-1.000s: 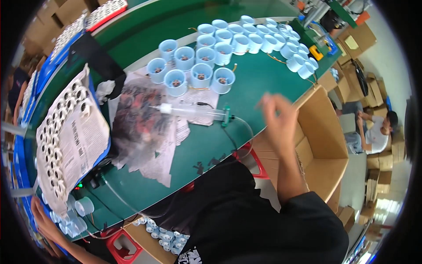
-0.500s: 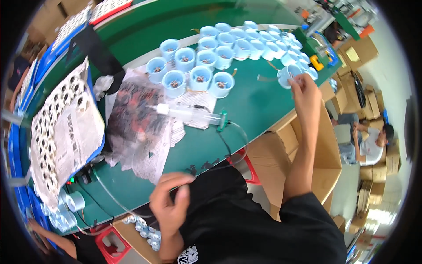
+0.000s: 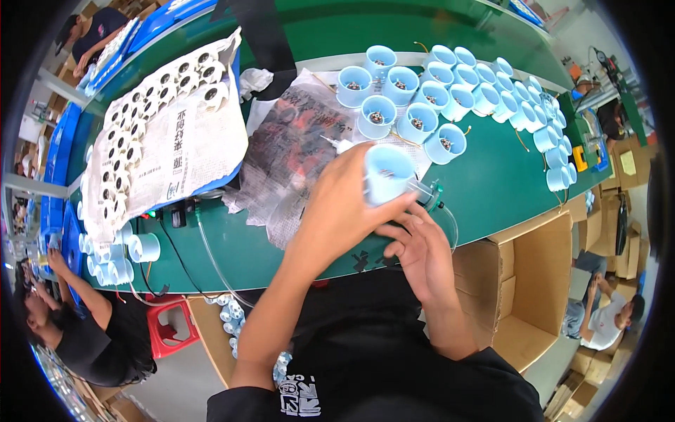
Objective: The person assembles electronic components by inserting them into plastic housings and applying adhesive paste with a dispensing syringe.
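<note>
My left hand (image 3: 339, 200) grips a light blue plastic cup (image 3: 391, 174), with its open mouth turned up and small metal parts blurred inside. Just below the cup is my right hand (image 3: 426, 257), its fingers loosely bent and apart, with nothing visible in them. The fingertips come close to my left thumb; whether they touch it or the cup's underside I cannot tell. Behind the left hand and cup, a clear syringe lies mostly hidden; its green fitting (image 3: 436, 195) shows at the right.
Rows of similar blue cups (image 3: 486, 98) stand along the green table (image 3: 492, 190). Printed paper (image 3: 288, 151) lies mid-table. To the left is a paper-covered tray (image 3: 211, 151) of white parts. Cardboard boxes (image 3: 531, 288) flank me below the table edge. Other people sit at left and right.
My right hand has come from the cup group at the right to the middle. The cup it held is now in my left hand, which has moved up and right. The view has shifted.
</note>
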### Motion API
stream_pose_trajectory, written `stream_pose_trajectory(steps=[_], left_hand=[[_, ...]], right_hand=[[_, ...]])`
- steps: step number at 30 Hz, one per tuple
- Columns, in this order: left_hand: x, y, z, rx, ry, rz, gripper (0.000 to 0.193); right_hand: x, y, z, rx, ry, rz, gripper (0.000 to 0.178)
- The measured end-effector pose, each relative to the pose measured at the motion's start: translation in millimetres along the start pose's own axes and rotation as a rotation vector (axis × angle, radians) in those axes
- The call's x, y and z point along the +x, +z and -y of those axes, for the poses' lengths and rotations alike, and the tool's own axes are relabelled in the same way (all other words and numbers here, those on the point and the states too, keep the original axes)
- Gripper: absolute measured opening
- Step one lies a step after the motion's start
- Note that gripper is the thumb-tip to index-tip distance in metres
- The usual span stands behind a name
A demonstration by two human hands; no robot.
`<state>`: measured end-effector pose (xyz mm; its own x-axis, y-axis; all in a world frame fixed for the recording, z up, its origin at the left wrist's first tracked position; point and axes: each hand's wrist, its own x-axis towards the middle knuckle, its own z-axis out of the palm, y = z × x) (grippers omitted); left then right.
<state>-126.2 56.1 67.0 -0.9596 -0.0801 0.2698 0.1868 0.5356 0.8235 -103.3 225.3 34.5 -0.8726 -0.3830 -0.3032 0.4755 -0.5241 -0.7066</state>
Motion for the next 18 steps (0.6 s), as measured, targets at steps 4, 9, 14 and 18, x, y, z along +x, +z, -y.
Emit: stream_pose_trajectory(steps=[4, 9, 14, 18], left_hand=[[27, 23, 9, 0.098, 0.135, 0.117, 0.057], [5, 20, 2, 0.068, 0.196, 0.041, 0.064], [-21, 7, -19, 0.003, 0.390, 0.056, 0.068], [-35, 2, -33, -0.056, 0.443, 0.079, 0.069]], right_hand=[[16, -13, -15, 0.213, -0.006, 0.035, 0.045], [16, -10, -23, 0.314, 0.049, 0.018, 0.049], [16, -17, -25, -0.212, -0.223, 0.040, 0.080], [17, 11, -9, -0.146, -0.331, -0.031, 0.054]])
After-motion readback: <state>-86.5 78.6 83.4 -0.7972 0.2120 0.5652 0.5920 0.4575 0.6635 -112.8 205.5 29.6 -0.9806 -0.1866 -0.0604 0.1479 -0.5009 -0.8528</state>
